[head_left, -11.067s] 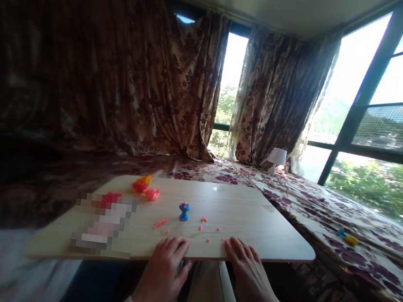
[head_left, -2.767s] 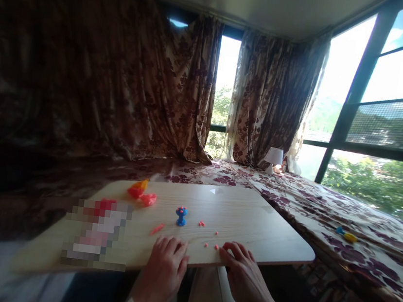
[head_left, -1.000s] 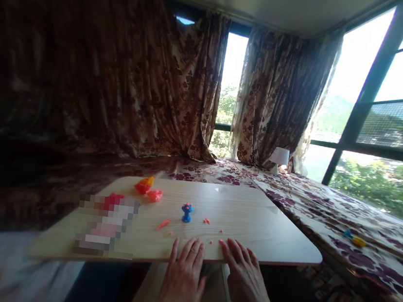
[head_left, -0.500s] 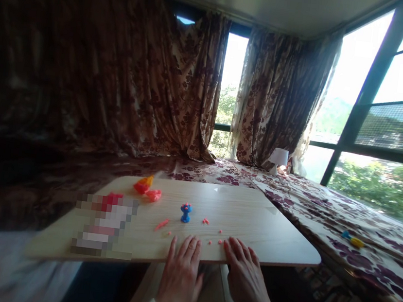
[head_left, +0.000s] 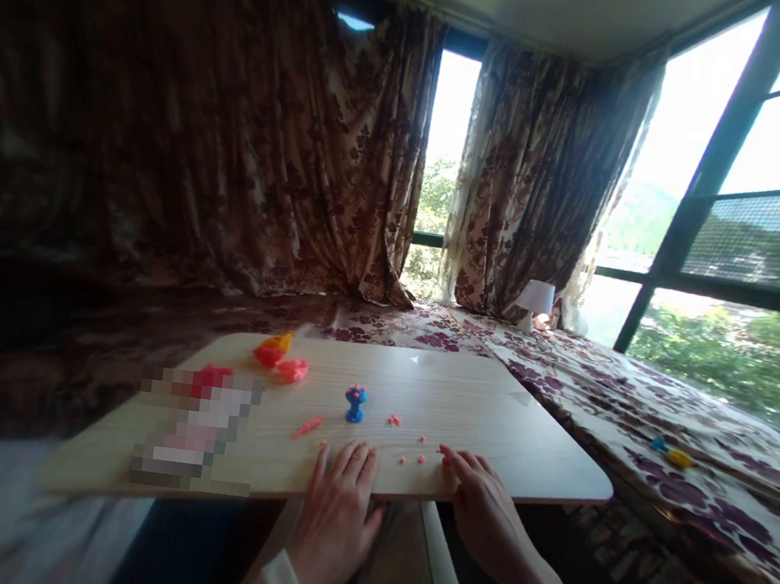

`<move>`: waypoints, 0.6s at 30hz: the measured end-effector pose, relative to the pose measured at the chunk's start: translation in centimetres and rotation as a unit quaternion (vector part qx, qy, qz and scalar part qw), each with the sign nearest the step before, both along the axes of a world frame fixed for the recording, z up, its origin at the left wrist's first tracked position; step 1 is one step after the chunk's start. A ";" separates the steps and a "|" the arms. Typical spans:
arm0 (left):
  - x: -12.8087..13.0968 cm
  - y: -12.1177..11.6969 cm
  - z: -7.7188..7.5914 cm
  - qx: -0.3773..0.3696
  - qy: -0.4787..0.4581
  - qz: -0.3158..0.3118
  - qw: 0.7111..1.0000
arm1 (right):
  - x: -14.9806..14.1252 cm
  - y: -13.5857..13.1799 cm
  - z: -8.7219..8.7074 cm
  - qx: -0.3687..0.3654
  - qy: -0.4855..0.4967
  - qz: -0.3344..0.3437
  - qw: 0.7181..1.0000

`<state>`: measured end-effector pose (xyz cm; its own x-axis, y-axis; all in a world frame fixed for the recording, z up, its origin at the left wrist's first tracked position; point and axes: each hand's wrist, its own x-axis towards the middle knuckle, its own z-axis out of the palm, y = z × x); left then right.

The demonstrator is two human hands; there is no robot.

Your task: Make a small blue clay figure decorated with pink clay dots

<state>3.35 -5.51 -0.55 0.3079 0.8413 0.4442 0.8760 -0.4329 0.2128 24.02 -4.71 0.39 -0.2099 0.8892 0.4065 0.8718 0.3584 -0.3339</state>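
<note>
My left hand [head_left: 341,504] lies palm down over the near edge of the light wooden table [head_left: 477,397], fingers outstretched and holding nothing. To its right, my right hand [head_left: 482,498] rests on the same edge with its fingers extended and fingertips on the tabletop; whether a tiny bit lies under them I cannot make out. Small pink balls [head_left: 421,459] of what looks like modelling clay sit just left of those fingertips. Beyond the hands stands a small blue figure [head_left: 355,404] with pink dots on top. A cluster of pink bits [head_left: 394,420] and a thin pink strip [head_left: 309,427] lie beside it.
Crumpled red and yellow wrappers or bags [head_left: 276,351] lie at the table's far left. A blurred-out flat item [head_left: 202,430] is at the left, by a red piece [head_left: 209,381]. A blue-and-yellow object [head_left: 679,457] and a white lamp [head_left: 536,300] are on the floral-covered surface.
My right hand has shifted slightly right, away from the pink balls, showing more of its wrist and sleeve. The left hand stays flat on the edge. The whole view has moved slightly.
</note>
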 end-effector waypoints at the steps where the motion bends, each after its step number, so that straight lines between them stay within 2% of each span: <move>1: -0.1 0.1 0.0 -0.004 -0.003 0.000 1.000 | 0.1 0.1 0.0 0.000 0.018 0.006 1.000; 7: -0.6 0.6 0.1 -0.017 -0.012 -0.007 1.000 | 0.2 1.3 -0.2 0.006 0.116 0.007 0.993; 12: -0.8 1.0 0.2 -0.010 -0.017 -0.010 1.000 | 0.5 2.8 0.1 -0.002 0.138 -0.024 0.990; 18: -1.0 1.4 0.4 -0.003 -0.027 -0.012 1.000 | 0.5 3.2 0.0 0.008 0.171 -0.027 0.985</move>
<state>2.34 -4.07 -0.18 0.3033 0.8363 0.4567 0.8523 -0.4524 0.2624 24.48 -1.54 0.41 -0.0107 0.8886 0.4586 0.7266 0.3220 -0.6069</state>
